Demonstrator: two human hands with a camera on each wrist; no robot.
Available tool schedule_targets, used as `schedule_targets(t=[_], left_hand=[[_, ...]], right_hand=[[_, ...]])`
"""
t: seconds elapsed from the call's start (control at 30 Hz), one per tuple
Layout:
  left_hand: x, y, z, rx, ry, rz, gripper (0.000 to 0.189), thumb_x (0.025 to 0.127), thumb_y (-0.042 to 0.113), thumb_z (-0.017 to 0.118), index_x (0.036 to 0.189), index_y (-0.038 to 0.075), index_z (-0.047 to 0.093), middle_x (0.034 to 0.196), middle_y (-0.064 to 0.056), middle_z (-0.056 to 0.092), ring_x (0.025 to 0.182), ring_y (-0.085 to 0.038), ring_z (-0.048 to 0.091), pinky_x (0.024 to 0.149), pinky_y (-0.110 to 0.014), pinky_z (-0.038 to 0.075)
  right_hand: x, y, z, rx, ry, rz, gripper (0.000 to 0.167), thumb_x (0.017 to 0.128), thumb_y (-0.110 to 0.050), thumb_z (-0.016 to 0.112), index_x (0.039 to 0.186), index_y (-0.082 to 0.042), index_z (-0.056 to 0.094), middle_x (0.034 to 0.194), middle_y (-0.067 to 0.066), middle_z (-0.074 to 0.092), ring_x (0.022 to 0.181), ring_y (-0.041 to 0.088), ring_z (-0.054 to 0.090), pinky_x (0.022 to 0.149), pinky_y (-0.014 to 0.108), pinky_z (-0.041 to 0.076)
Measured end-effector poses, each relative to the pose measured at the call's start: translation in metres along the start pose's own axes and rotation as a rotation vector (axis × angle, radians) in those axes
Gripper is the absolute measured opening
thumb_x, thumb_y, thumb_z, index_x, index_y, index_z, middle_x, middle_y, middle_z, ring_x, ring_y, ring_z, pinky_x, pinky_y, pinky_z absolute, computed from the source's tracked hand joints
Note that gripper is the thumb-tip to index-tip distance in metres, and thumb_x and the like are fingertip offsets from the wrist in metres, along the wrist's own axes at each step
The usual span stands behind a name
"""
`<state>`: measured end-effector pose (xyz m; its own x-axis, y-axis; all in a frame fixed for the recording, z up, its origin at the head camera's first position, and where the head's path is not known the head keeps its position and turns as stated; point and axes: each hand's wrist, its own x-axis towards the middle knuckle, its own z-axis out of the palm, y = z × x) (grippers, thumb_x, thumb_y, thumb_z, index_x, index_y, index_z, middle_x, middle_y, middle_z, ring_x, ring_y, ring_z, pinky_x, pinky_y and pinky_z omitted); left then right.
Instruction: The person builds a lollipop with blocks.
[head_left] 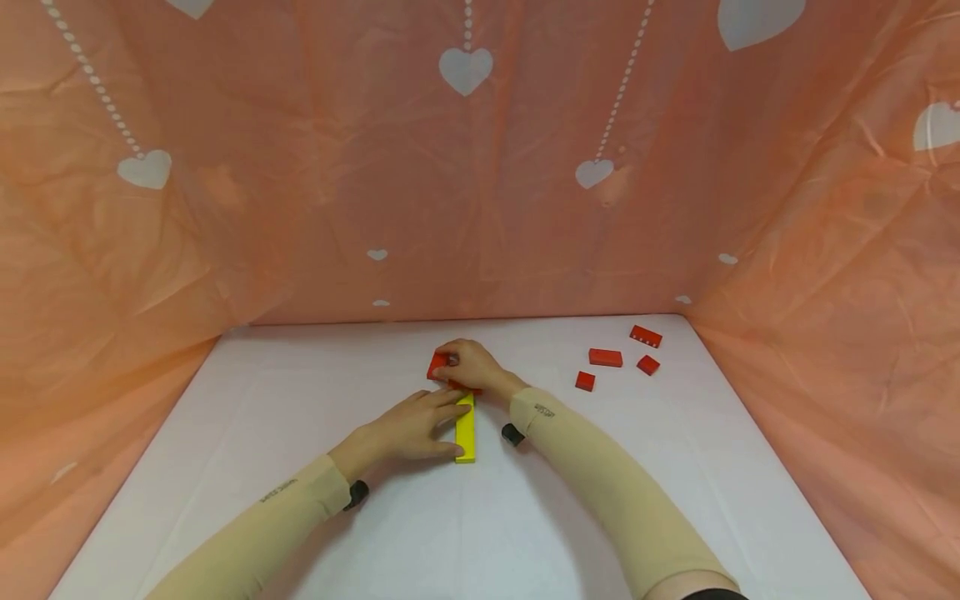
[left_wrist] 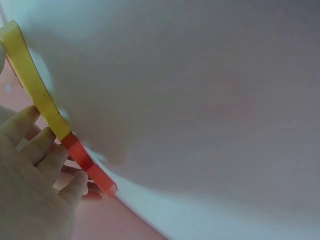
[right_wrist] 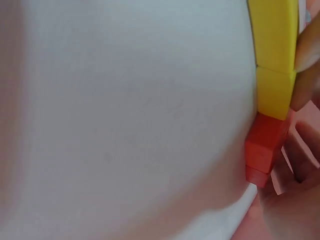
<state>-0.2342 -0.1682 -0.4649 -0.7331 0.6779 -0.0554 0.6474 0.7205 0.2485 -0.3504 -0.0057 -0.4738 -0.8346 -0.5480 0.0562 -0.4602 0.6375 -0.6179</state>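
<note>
Two yellow blocks stand end to end in a line; the longer yellow block point(head_left: 465, 437) is nearer me and the shorter yellow block point(right_wrist: 274, 92) beyond it. Against the far yellow end sits a red block point(right_wrist: 265, 135), with another red block point(head_left: 437, 365) adjoining at the far left. My left hand point(head_left: 415, 426) lies along the left side of the yellow blocks, fingers extended, fingertips and thumb touching them. Over the far end, my right hand point(head_left: 476, 367) pinches the far-left red block between thumb and fingers, partly covering the red pieces.
Several red pieces lie at the back right of the white table point(head_left: 337, 350): a small block point(head_left: 585, 381), a longer block point(head_left: 605, 357), another small block point(head_left: 648, 365) and a piece with white dots point(head_left: 646, 336). A pink heart-patterned curtain point(head_left: 480, 167) surrounds the table.
</note>
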Motion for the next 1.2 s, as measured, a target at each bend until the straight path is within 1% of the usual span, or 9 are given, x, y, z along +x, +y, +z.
schedule_targets(t=[0.07, 0.17, 0.27, 0.37, 0.57, 0.67, 0.8, 0.93, 1.2], left_hand=[[0.0002, 0.0005, 0.0003, -0.005, -0.001, 0.000, 0.071, 0.095, 0.049, 0.073, 0.151, 0.009, 0.055, 0.162, -0.015, 0.043, 0.147, -0.034, 0.042, 0.119, -0.056, 0.036], [0.0006, 0.0011, 0.0004, -0.010, -0.002, 0.000, 0.071, 0.095, 0.048, 0.073, 0.152, 0.009, 0.054, 0.162, -0.014, 0.043, 0.147, -0.033, 0.042, 0.118, -0.057, 0.036], [0.0006, 0.0006, 0.0006, -0.007, 0.000, 0.001, 0.071, 0.095, 0.047, 0.073, 0.152, 0.010, 0.054, 0.162, -0.013, 0.043, 0.148, -0.032, 0.041, 0.118, -0.058, 0.037], [0.0007, 0.0000, 0.0009, -0.005, 0.001, 0.000, 0.072, 0.095, 0.047, 0.073, 0.153, 0.010, 0.053, 0.163, -0.013, 0.042, 0.149, -0.031, 0.041, 0.118, -0.058, 0.037], [0.0011, -0.0006, 0.0015, 0.001, -0.001, -0.003, 0.072, 0.095, 0.047, 0.073, 0.153, 0.010, 0.053, 0.163, -0.013, 0.042, 0.149, -0.031, 0.041, 0.118, -0.057, 0.036], [0.0010, -0.0002, 0.0018, 0.001, -0.001, -0.001, 0.071, 0.095, 0.046, 0.073, 0.153, 0.010, 0.053, 0.163, -0.013, 0.042, 0.149, -0.032, 0.041, 0.119, -0.056, 0.036], [0.0006, -0.0001, 0.0020, 0.002, 0.000, -0.001, 0.072, 0.095, 0.047, 0.072, 0.153, 0.010, 0.053, 0.163, -0.013, 0.042, 0.149, -0.032, 0.041, 0.118, -0.057, 0.036], [0.0008, -0.0003, 0.0022, 0.004, 0.001, 0.002, 0.072, 0.095, 0.047, 0.072, 0.154, 0.010, 0.052, 0.163, -0.013, 0.042, 0.149, -0.031, 0.041, 0.118, -0.056, 0.037], [0.0018, -0.0011, 0.0017, -0.002, -0.004, 0.000, 0.073, 0.095, 0.047, 0.072, 0.154, 0.011, 0.051, 0.163, -0.013, 0.041, 0.150, -0.032, 0.039, 0.119, -0.057, 0.036]], right_hand=[[-0.0006, 0.0008, 0.0010, 0.040, 0.029, 0.035, 0.046, 0.098, -0.024, 0.074, 0.138, -0.003, 0.066, 0.140, 0.015, 0.065, 0.133, 0.031, 0.058, 0.116, 0.043, 0.042], [-0.0012, 0.0014, 0.0017, 0.070, 0.071, 0.077, 0.044, 0.098, -0.022, 0.073, 0.135, 0.000, 0.067, 0.139, 0.018, 0.064, 0.133, 0.033, 0.057, 0.117, 0.043, 0.042], [-0.0006, 0.0009, 0.0020, 0.052, 0.082, 0.078, 0.042, 0.097, -0.020, 0.073, 0.132, 0.002, 0.068, 0.138, 0.019, 0.065, 0.132, 0.034, 0.057, 0.118, 0.044, 0.041], [0.0012, 0.0004, 0.0015, 0.034, 0.069, 0.068, 0.040, 0.096, -0.018, 0.073, 0.130, 0.003, 0.069, 0.137, 0.020, 0.065, 0.132, 0.035, 0.057, 0.118, 0.044, 0.040], [0.0036, 0.0021, -0.0010, 0.024, 0.016, 0.078, 0.041, 0.099, -0.019, 0.071, 0.135, 0.000, 0.067, 0.142, 0.018, 0.062, 0.136, 0.035, 0.054, 0.120, 0.045, 0.037], [0.0030, 0.0033, -0.0011, 0.017, 0.005, 0.068, 0.040, 0.100, -0.017, 0.069, 0.136, -0.001, 0.066, 0.143, 0.019, 0.061, 0.136, 0.035, 0.053, 0.121, 0.046, 0.037], [0.0021, 0.0047, 0.0000, 0.001, -0.002, 0.059, 0.040, 0.101, -0.017, 0.067, 0.138, -0.001, 0.066, 0.146, 0.018, 0.059, 0.138, 0.036, 0.052, 0.121, 0.046, 0.036], [0.0017, 0.0054, 0.0006, 0.001, -0.007, 0.071, 0.041, 0.102, -0.018, 0.065, 0.140, -0.002, 0.064, 0.148, 0.017, 0.057, 0.139, 0.036, 0.049, 0.122, 0.046, 0.035], [0.0012, 0.0071, -0.0004, 0.010, -0.008, 0.073, 0.041, 0.101, -0.018, 0.065, 0.140, -0.003, 0.064, 0.148, 0.017, 0.057, 0.140, 0.036, 0.049, 0.122, 0.047, 0.034]])
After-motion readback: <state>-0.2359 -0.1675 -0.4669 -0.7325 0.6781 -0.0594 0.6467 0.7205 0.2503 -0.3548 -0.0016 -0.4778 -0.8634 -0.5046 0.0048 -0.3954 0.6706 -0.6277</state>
